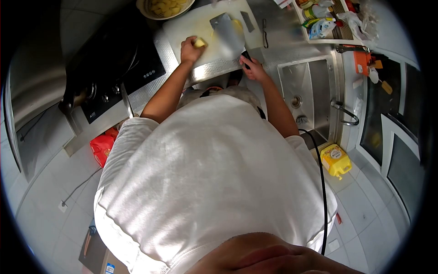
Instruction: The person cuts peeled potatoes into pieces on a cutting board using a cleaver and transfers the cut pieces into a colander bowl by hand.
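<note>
Left hand (190, 50) has its fingers curled round a pale yellow chunk (199, 43), potato by the look of it, on the left part of the white cutting board (179, 30). Right hand (254, 69) is wrapped round the black handle (246, 59) of a cleaver (232, 42). The broad blade sits over the right half of the board, but I can't tell its exact tilt or whether it's touching down.

Progress-wise, I'd call it well along. The colander (169, 17) past the board's far left corner has a good heap of yellow pieces (164, 6) in it, so plenty looks cut already. What's left, as far as I can see, is the chunk in the left hand plus a bit of yellow peeking out beyond the blade; how much the blade hides, no idea.

Room to move: decent, not huge. The near side of the board is close to the counter's front edge (214, 69), with the body right behind it. Cooktop (148, 66) is off to the left, and a slim dark tool (265, 34) lies just beside the board's right side. Most open stretch is the bare steel between that tool and the sink (295, 82).
</note>
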The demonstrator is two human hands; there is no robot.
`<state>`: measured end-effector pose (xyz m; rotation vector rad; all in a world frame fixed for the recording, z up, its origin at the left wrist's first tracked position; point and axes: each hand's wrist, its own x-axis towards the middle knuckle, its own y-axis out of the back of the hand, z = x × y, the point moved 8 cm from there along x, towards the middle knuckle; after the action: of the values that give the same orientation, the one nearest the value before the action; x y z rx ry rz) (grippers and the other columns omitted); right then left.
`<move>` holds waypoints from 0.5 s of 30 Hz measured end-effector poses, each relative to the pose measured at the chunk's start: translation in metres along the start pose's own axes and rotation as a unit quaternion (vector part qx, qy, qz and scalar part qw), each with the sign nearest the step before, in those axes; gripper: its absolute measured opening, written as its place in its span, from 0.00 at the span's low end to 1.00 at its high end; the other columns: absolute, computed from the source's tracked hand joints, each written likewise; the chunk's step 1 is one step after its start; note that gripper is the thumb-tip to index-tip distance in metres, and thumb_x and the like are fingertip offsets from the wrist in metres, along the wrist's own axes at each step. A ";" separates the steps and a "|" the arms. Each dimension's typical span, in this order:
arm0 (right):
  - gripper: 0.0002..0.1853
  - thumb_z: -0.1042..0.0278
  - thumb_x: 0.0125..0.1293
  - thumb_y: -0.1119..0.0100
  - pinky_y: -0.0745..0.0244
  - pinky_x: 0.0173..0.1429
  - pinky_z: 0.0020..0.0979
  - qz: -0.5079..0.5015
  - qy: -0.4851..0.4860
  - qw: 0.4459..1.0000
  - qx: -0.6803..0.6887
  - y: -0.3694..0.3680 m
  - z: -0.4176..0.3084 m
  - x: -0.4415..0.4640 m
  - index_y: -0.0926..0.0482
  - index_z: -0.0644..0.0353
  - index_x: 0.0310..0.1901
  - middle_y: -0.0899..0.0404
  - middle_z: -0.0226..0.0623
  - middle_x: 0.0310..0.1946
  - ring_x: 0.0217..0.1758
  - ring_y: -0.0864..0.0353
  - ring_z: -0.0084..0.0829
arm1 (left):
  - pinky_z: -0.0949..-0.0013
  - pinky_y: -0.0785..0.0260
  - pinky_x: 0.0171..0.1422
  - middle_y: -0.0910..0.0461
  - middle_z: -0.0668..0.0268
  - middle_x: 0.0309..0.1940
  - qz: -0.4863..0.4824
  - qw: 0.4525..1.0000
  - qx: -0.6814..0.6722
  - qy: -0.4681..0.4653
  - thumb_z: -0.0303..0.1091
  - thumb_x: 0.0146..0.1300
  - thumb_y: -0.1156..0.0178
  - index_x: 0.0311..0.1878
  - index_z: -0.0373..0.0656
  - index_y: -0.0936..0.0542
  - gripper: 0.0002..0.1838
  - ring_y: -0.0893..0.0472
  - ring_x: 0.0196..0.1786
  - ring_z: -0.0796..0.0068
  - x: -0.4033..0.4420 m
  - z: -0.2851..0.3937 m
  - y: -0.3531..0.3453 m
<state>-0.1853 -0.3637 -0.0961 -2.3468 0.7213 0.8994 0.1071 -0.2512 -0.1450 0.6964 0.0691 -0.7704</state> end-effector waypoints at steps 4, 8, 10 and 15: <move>0.20 0.43 0.78 0.42 0.54 0.15 0.25 0.050 0.031 0.998 0.007 -0.001 0.003 -0.007 0.25 0.50 0.36 0.40 0.20 0.15 0.11 0.47 0.16 | 0.61 0.24 0.64 0.15 0.55 0.48 0.020 0.984 0.116 -0.132 0.44 0.51 0.19 0.60 0.42 0.21 0.35 0.19 0.59 0.58 -0.022 0.047 0.009; 0.21 0.45 0.76 0.40 0.32 0.26 0.34 0.199 0.156 0.946 -0.203 -0.005 -0.010 -0.013 0.21 0.57 0.36 0.28 0.32 0.18 0.19 0.28 0.29 | 0.61 0.20 0.57 0.14 0.56 0.46 0.023 1.000 -0.002 -0.016 0.44 0.54 0.20 0.58 0.39 0.21 0.32 0.14 0.49 0.60 -0.014 0.009 0.004; 0.20 0.47 0.75 0.39 0.21 0.42 0.44 0.243 0.186 0.902 -0.305 -0.025 -0.019 -0.030 0.18 0.59 0.44 0.17 0.45 0.28 0.33 0.15 0.49 | 0.62 0.18 0.53 0.14 0.56 0.45 0.010 0.996 -0.086 0.021 0.41 0.56 0.20 0.56 0.38 0.21 0.29 0.13 0.45 0.62 0.000 -0.037 -0.021; 0.19 0.47 0.75 0.42 0.21 0.45 0.52 0.252 0.155 0.866 -0.403 -0.069 -0.030 -0.049 0.17 0.57 0.45 0.15 0.52 0.35 0.42 0.16 0.59 | 0.69 0.18 0.41 0.16 0.58 0.44 0.001 0.950 -0.279 0.139 0.31 0.62 0.22 0.53 0.36 0.24 0.23 0.13 0.41 0.68 -0.014 -0.043 -0.028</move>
<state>-0.1596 -0.3192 -0.0230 -3.1603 1.3384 1.2290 0.0866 -0.2308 -0.1898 0.2573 0.5243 -0.6047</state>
